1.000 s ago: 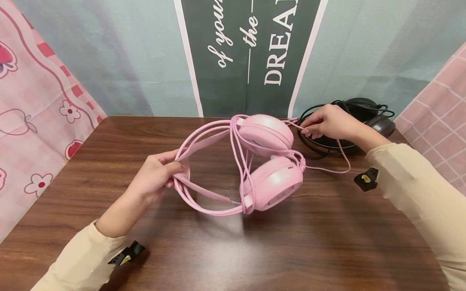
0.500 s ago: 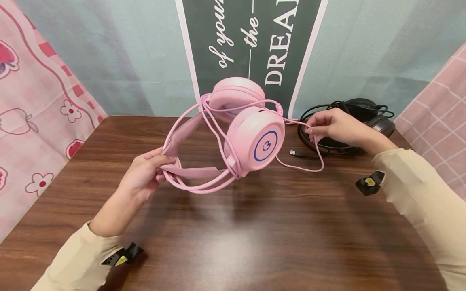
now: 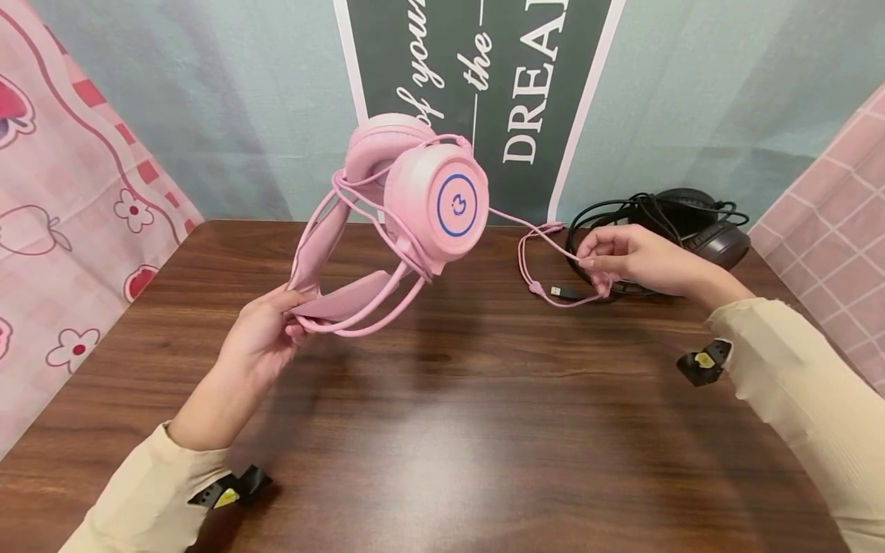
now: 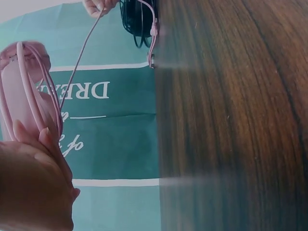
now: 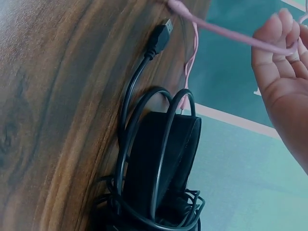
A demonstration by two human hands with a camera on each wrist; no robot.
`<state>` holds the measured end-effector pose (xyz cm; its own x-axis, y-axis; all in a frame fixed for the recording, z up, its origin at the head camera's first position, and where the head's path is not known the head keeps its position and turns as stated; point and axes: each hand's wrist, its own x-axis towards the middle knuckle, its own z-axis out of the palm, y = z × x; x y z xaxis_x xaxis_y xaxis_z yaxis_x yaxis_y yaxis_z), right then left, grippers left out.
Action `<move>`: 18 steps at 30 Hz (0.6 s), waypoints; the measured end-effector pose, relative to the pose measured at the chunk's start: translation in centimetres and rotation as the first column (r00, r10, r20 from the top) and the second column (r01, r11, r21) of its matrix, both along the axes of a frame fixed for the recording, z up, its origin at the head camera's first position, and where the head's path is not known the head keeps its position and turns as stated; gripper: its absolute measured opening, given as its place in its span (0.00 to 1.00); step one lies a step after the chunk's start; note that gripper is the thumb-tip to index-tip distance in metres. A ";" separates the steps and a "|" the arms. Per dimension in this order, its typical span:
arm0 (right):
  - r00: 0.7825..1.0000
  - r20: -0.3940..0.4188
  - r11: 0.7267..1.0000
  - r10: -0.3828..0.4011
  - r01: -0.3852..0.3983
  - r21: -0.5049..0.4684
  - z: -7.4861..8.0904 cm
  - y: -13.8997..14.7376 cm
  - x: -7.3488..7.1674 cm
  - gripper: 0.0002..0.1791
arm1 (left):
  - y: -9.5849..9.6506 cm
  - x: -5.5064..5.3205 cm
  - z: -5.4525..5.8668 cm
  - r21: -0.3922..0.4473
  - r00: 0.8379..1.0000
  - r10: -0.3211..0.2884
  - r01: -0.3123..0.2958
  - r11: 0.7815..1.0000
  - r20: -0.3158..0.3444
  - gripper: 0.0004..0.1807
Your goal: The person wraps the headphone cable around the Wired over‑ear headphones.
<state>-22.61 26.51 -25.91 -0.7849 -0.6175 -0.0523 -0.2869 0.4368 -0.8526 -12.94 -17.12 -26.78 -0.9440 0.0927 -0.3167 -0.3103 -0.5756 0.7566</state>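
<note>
My left hand (image 3: pixel 259 338) grips the headband of a pink headset (image 3: pixel 435 203), holding it tilted above the table with the ear cups up and to the right. One cup's outer face shows a blue ring and logo. Loops of its own pink cable wrap around the cups and band. From the headset a single strand of pink cable (image 3: pixel 532 226) runs taut to my right hand (image 3: pixel 632 253), which pinches it between thumb and fingers. Past that pinch the cable loops down to a small splitter (image 3: pixel 535 287) by the table's back edge.
Black headphones (image 5: pixel 159 159) with coiled black cable lie at the back right of the wooden table (image 3: pixel 442 430), just behind my right hand. Their USB plug (image 3: pixel 563 293) points left. A blue curtain with a dark lettered panel (image 3: pixel 477 92) hangs behind the table.
The headset has moved up and left in my left hand and turned, so a cup's logo faces me. My right hand has come slightly down, and the cable between the hands has straightened.
</note>
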 end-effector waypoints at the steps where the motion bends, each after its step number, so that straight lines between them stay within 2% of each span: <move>1: 1.000 -0.024 1.000 -0.004 0.004 0.013 0.0 0.0 0.0 0.06 | -0.1 0.0 0.0 0.011 1.000 0.003 -0.003 1.000 0.006 0.07; 5: 0.996 -0.086 1.000 0.002 -0.001 0.013 0.0 0.1 0.0 0.05 | -0.2 0.0 -0.1 0.043 1.000 0.007 -0.007 0.999 0.019 0.07; 12: 0.990 -0.131 0.998 0.059 -0.057 0.025 -0.1 -0.1 -0.1 0.04 | -0.3 -0.1 -0.1 0.058 1.000 0.008 -0.008 0.998 0.002 0.06; 15: 0.989 -0.147 0.998 0.034 -0.026 0.051 -0.1 -0.1 0.0 0.06 | -0.4 -0.1 -0.1 0.074 1.000 -0.002 0.001 0.997 0.008 0.07; 18: 0.986 -0.159 0.994 -0.056 0.070 0.081 -0.1 0.0 0.0 0.08 | -0.6 -0.1 -0.2 0.098 1.000 -0.018 0.015 0.995 0.025 0.07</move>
<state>-22.57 26.55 -26.02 -0.8248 -0.5649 0.0239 -0.3834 0.5278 -0.7579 -13.05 -17.76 -26.93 -0.9338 0.1398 -0.3294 -0.3389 -0.6409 0.6888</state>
